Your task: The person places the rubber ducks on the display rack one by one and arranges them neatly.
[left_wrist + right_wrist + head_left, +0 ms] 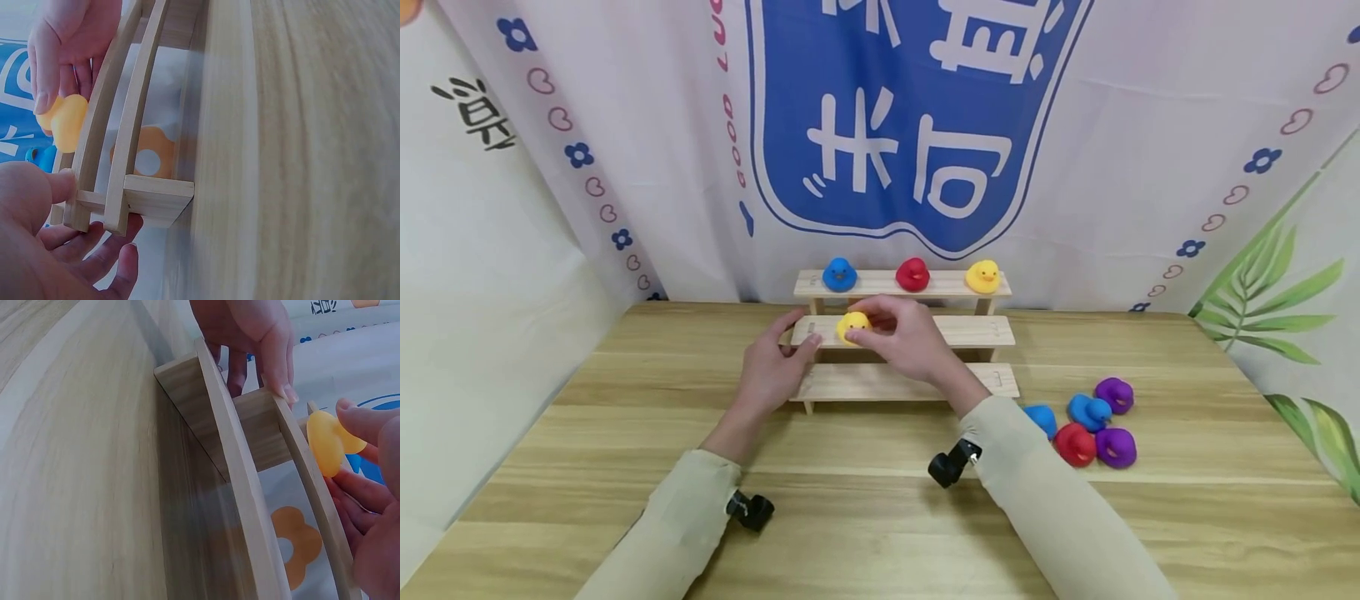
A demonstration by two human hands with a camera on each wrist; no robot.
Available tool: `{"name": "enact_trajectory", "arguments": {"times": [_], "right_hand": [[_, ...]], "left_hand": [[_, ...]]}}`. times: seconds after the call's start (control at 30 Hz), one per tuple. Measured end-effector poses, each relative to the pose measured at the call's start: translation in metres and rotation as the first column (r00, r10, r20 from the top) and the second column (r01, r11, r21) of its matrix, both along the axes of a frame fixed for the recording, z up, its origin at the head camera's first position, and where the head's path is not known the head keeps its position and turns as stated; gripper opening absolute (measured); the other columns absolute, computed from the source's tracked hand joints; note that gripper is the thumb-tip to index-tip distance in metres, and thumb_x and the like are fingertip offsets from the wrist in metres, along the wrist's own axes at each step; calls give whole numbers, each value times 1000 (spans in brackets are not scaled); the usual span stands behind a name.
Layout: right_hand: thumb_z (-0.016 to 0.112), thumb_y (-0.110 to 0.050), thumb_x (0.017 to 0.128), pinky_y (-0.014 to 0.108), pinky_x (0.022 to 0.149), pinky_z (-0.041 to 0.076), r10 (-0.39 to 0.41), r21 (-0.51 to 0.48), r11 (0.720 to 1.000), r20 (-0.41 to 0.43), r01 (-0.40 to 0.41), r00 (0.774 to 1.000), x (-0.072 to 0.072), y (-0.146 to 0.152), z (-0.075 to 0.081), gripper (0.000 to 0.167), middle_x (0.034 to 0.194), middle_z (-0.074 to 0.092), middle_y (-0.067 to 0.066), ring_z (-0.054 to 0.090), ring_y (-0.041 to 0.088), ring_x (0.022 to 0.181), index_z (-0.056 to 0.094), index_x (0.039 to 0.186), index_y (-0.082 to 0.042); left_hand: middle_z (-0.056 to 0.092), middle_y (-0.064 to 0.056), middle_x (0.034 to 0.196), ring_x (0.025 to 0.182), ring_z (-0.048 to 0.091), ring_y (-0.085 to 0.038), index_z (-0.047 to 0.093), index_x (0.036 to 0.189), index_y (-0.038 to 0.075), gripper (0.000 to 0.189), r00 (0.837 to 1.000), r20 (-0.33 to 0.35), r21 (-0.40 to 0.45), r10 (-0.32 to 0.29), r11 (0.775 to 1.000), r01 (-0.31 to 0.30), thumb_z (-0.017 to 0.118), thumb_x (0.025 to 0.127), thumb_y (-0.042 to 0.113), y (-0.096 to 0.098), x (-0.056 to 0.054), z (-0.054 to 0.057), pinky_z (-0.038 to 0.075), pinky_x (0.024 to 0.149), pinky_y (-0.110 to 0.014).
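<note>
A wooden three-step display rack [898, 382] stands near the back of the table. My right hand [912, 337] pinches a yellow rubber duck [853, 327] by its sides, at the left part of the middle step. In the right wrist view the duck [325, 442] is down at the step's surface. My left hand [769, 372] holds the rack's left end; in the left wrist view its thumb lies on the middle step and its fingers reach underneath. On the top step sit a blue duck [839, 275], a red duck [913, 274] and a yellow duck [982, 277].
Right of the rack, loose ducks lie on the wooden table [850, 517]: a red one [1076, 445], purple ones [1116, 447] and blue ones [1088, 411], one partly hidden by my right sleeve. A printed curtain [685, 167] hangs directly behind the rack.
</note>
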State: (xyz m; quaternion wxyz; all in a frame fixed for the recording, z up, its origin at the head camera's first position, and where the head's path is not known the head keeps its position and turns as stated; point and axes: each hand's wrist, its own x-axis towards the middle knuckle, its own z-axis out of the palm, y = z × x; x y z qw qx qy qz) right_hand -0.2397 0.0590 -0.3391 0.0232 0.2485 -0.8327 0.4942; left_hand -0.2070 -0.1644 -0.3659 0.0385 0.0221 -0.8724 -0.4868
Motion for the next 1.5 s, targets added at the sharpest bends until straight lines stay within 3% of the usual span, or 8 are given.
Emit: {"name": "enact_trajectory", "arguments": {"times": [0.23, 0.43, 0.7, 0.93, 1.1, 1.5], "right_hand": [[80, -31, 97, 35, 100, 58, 16, 4, 1000, 47, -17, 999, -2, -10, -4, 35, 122, 74, -1, 65, 19, 108, 75, 129, -17], [80, -29, 97, 38, 102, 58, -12, 14, 1000, 61, 11, 998, 0, -10, -3, 36, 122, 73, 0, 65, 21, 109, 74, 129, -14], [81, -31, 96, 38, 100, 58, -41, 29, 999, 51, 40, 998, -1, -18, -2, 37, 120, 74, -1, 66, 22, 110, 74, 130, -15], [80, -33, 97, 41, 102, 56, -67, 62, 996, 76, 63, 995, 1, -27, 2, 40, 126, 74, 1, 65, 29, 117, 73, 133, -17], [80, -36, 96, 37, 99, 58, -73, 94, 994, 96, 64, 993, 2, -25, 5, 47, 131, 72, -1, 65, 25, 117, 70, 140, -21], [82, -36, 95, 42, 103, 57, -5, -6, 1000, 143, 6, 990, 10, 3, 9, 56, 139, 72, 3, 68, 23, 121, 66, 145, -20]], "left_hand": [[49, -14, 162, 80, 63, -15, 43, 164, 18, 61, 1000, 4, -7, 13, 1000, -13, 62, 108, 34, -3, 2, 1, 49, 62, -23], [47, -14, 164, 88, 65, -20, 42, 164, 18, 61, 1000, 10, -3, -2, 1000, 2, 62, 108, 35, 3, 2, 0, 52, 66, -24], [49, -14, 163, 87, 66, -20, 43, 163, 17, 62, 1000, -5, 1, 2, 1000, -2, 62, 108, 35, 3, 2, -1, 52, 63, -24], [47, -14, 165, 93, 66, -22, 41, 164, 18, 62, 1000, 11, -12, 15, 1000, -15, 62, 108, 37, 1, 3, 1, 52, 66, -25], [47, -14, 165, 92, 64, -21, 41, 164, 19, 63, 1000, 10, -17, 15, 1000, -15, 61, 108, 38, 1, 3, 1, 51, 66, -25], [48, -15, 164, 90, 65, -21, 42, 164, 17, 63, 1000, 3, 4, 17, 1000, -17, 62, 108, 37, 2, 2, 0, 53, 65, -25]]}}
